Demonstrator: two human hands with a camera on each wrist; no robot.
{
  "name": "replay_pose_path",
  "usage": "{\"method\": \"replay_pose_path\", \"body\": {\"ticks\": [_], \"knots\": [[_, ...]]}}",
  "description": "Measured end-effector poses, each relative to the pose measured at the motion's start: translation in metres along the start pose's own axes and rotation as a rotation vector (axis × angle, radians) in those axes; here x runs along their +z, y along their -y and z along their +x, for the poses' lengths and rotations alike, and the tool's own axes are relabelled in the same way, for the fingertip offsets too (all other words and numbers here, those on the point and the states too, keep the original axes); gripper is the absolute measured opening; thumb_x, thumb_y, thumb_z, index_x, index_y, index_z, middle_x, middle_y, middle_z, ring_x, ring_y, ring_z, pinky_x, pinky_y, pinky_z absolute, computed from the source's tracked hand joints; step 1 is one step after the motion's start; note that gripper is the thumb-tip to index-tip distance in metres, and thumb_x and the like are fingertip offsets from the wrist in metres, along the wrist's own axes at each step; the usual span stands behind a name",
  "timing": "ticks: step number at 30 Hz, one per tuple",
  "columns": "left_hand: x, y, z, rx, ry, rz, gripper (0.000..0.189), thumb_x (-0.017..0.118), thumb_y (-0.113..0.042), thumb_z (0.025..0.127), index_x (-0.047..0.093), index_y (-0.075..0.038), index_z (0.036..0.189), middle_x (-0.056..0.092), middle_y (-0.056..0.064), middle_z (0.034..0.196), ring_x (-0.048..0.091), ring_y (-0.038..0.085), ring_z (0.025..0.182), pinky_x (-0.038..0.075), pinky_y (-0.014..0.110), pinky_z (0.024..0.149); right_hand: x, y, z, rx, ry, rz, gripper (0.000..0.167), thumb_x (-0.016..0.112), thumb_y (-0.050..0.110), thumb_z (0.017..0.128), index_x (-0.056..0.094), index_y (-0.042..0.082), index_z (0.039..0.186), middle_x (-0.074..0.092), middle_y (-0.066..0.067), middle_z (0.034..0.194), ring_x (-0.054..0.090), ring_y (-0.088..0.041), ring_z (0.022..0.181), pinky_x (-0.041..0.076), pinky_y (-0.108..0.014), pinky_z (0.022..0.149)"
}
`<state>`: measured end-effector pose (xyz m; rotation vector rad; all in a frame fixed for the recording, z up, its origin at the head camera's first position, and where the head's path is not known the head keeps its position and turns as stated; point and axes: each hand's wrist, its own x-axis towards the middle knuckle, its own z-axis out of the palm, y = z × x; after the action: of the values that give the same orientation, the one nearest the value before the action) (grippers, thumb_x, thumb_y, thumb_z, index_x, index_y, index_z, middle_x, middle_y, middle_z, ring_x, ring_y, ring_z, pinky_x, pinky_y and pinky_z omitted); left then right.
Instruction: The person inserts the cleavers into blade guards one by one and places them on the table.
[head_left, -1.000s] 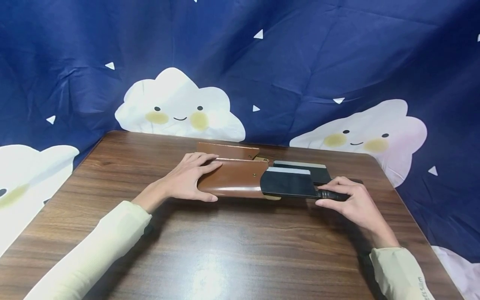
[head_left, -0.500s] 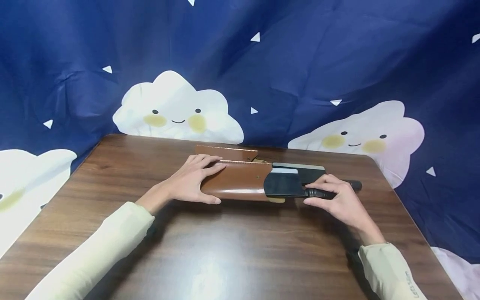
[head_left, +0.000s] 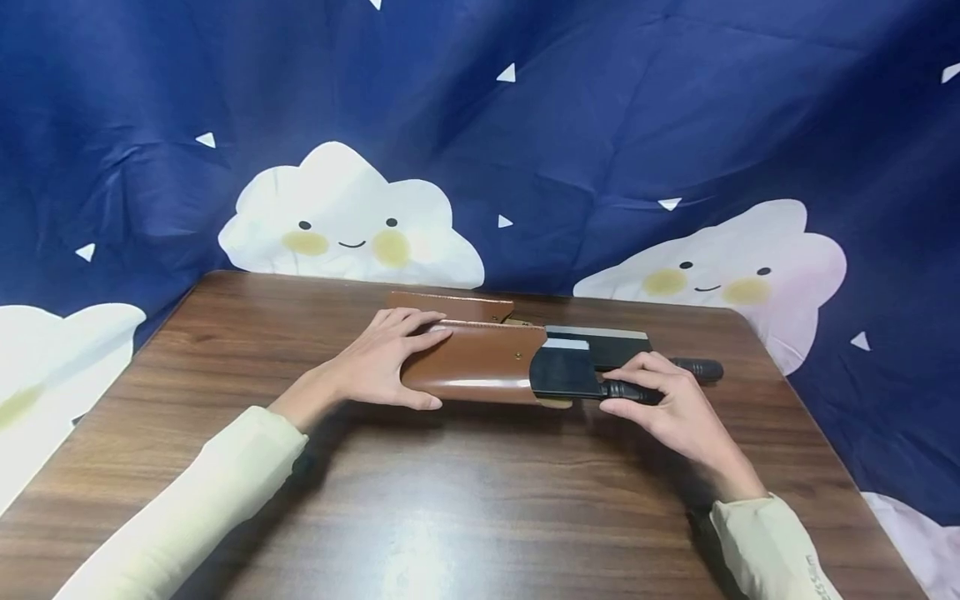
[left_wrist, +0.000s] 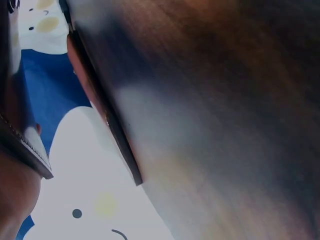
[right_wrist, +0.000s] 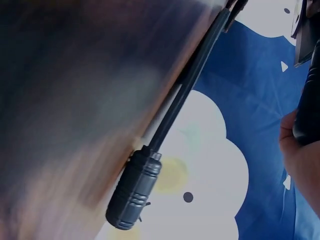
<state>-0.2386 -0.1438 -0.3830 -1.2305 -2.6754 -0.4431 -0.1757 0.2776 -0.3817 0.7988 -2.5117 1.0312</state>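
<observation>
A brown leather sheath (head_left: 476, 358) lies along my left hand (head_left: 386, 357), which grips its left end, fingers over the top and thumb at the lower side. A black cleaver (head_left: 566, 372) with a pale edge strip along the top sits partly inside it. My right hand (head_left: 678, 408) pinches this cleaver's ribbed black handle (head_left: 630, 392); the blade's front part is hidden in the leather. In the left wrist view the held sheath's stitched edge (left_wrist: 25, 145) shows at left. The right wrist view shows the gripped handle (right_wrist: 309, 100) at its right side.
Behind lies a second brown sheath (head_left: 450, 307), and to its right a second black cleaver (head_left: 618, 350), whose handle (right_wrist: 134, 192) points right on the wooden table (head_left: 480, 500). A blue cloth (head_left: 555, 150) with clouds hangs beyond the table's far edge.
My right hand has moved left, sliding the cleaver deeper into the sheath, so less blade shows. The left hand keeps its grip, shifted slightly right with the sheath.
</observation>
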Motion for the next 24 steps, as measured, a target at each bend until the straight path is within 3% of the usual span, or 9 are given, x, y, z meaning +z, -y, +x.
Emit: {"method": "replay_pose_path", "body": {"ticks": [11,24], "knots": [[-0.004,-0.006,0.002,0.002,0.01,-0.004,0.1,0.071,-0.074,0.074,0.049,-0.017,0.153,0.04,0.009,0.157,0.036,0.027,0.137,0.023,0.049,0.111,0.008,0.009,0.004,-0.029,0.01,0.044,0.032,0.092,0.013,0.075,0.081,0.019,0.104,0.065,0.014,0.094,0.057,-0.007,0.087,0.043,-0.019,0.07],[-0.009,-0.007,0.005,0.013,-0.014,0.023,0.099,0.07,-0.075,0.074,0.051,-0.016,0.151,0.043,0.01,0.154,0.037,0.029,0.135,0.025,0.051,0.11,0.015,0.017,0.016,-0.017,0.003,0.012,0.031,0.092,0.019,0.075,0.081,0.02,0.103,0.065,0.016,0.093,0.057,-0.008,0.091,0.043,-0.021,0.072]]}}
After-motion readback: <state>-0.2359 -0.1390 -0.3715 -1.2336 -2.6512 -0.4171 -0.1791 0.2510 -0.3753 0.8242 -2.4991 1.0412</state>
